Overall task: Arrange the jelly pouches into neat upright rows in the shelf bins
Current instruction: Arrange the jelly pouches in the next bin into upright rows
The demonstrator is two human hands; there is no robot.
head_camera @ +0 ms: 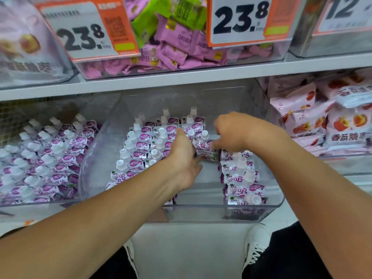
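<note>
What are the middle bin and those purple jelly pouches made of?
The bin looks like clear, rigid plastic: the pouches show through its glossy, slightly scuffed walls. The jelly pouches seem to be flexible printed film, shiny and creased, perhaps foil-lined, each with a matte white screw cap, probably plastic.

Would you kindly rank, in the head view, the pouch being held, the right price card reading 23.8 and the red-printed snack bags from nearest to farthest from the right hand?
From the right hand:
1. Held pouch: pinched at its fingertips, mid-bin.
2. Red-printed snack bags: next bin to the right, same shelf.
3. Price card: clipped to the bin on the shelf above.
</note>
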